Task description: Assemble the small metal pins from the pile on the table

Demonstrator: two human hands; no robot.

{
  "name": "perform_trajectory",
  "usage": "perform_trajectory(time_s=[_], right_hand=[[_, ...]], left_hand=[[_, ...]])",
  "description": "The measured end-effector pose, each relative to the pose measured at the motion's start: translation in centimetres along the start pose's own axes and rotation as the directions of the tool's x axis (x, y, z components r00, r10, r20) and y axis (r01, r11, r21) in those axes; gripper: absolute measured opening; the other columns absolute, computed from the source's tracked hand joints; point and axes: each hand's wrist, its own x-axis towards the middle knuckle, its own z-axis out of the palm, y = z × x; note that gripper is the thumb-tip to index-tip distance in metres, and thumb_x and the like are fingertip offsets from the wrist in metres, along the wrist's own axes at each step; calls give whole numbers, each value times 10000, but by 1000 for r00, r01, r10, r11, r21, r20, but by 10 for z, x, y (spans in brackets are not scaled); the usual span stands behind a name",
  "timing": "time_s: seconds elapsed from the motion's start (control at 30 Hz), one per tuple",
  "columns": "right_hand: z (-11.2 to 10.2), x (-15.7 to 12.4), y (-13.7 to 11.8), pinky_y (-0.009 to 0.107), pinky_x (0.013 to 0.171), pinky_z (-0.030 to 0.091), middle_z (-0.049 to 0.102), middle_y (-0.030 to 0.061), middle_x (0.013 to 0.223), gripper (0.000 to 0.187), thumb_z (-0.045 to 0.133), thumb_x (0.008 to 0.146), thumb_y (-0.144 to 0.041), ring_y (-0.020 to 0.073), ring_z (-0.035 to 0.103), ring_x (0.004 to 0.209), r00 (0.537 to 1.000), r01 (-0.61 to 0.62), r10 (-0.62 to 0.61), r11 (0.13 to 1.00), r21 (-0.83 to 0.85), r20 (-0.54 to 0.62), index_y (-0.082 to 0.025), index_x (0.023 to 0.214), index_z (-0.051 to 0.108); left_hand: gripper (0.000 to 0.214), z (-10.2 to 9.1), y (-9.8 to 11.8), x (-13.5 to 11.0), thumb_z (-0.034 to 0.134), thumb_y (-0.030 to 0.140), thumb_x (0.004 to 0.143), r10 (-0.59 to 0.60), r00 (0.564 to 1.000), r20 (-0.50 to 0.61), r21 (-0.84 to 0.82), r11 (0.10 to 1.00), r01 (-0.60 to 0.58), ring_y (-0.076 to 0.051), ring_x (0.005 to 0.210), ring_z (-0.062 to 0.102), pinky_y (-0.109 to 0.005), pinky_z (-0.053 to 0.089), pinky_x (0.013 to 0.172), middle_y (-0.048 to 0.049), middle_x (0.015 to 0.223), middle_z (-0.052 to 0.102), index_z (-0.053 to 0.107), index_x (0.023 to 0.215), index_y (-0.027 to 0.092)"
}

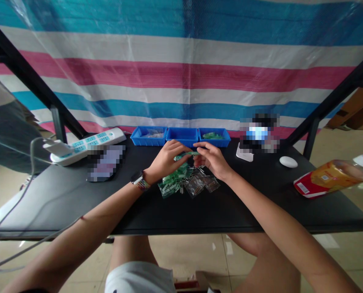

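Note:
A small green plastic packet [178, 157] is stretched between my two hands, above a pile on the table. Closed around its left end, my left hand [169, 156] wears a watch and a woven bracelet at the wrist. My right hand [212, 159] pinches the other end between thumb and fingers, with its index finger extended above. Below lie green packets [170, 185], thin metal pins or rods [182, 187] and clear little bags [196, 185] with dark or brownish contents. What is inside the held packet is too small to make out.
Three joined blue bins [181, 143] stand behind the hands; the left holds clear packets, the right green ones. A white power strip [88, 145] and a phone [106, 162] lie left. At right are a white oval object [288, 162] and a drink bottle [330, 177] on its side.

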Motion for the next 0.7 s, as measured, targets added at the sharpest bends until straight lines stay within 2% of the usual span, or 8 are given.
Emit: perform_trajectory(time_s=[0.07,0.13,0.27,0.37,0.47,0.53,0.63,0.7], right_hand=[[-1,-1,0,303,632,598,728,0,811,462,836,804,-580,164,695,664,999,14,-13,1000,-25,29,-228,1075,710],[-1,-1,0,276,602,572,716,-6,802,402,872,779,-526,148,662,651,997,77,-77,989,-126,5,-226,1013,742],[-4,1,2,261,530,532,656,-22,677,282,909,744,-442,135,600,577,986,133,-156,949,-285,-60,-217,842,772],[-12,8,-1,289,538,580,673,-10,643,295,914,741,-449,151,630,562,985,85,-108,983,-162,-138,-208,807,757],[-24,16,-6,314,716,672,749,8,747,303,956,720,-379,169,734,699,938,150,-125,987,51,-324,-209,815,724],[-29,18,-6,329,811,692,794,25,840,306,965,727,-337,184,778,801,921,135,-66,979,155,-384,-213,845,712],[-29,17,-1,324,759,700,810,59,859,277,945,737,-279,192,788,774,943,-40,99,981,189,-317,-189,887,729],[-26,16,4,299,666,682,796,68,821,259,920,731,-263,180,768,686,952,-108,138,987,122,-272,-165,901,751]], left_hand=[[275,4,-1,0,614,401,1045,-70,995,-75,-56,996,66,-202,797,597,-356,502,808,-43,813,666,662,863,201],[344,7,-1,-1,626,443,1044,-134,986,-103,-133,984,120,-171,726,562,-311,472,722,-17,760,623,615,807,194],[373,7,2,0,634,509,1034,-213,977,-9,-243,948,205,-168,735,598,-289,460,693,-10,785,653,630,848,185],[380,3,6,1,579,542,1055,-241,969,44,-343,908,242,-200,844,673,-309,512,779,-43,900,719,657,954,184],[383,1,7,2,562,545,1061,-258,966,5,-402,884,239,-216,905,701,-336,537,850,-71,955,738,652,978,182],[377,0,6,2,571,538,1057,-257,966,-18,-397,889,229,-213,889,698,-338,538,843,-71,934,732,649,954,183],[347,1,4,1,572,500,1057,-241,970,-18,-382,899,216,-208,873,695,-334,537,836,-65,912,729,651,937,184],[316,1,5,1,571,463,1055,-233,972,-9,-368,905,213,-204,860,692,-331,540,831,-62,902,729,647,924,185]])
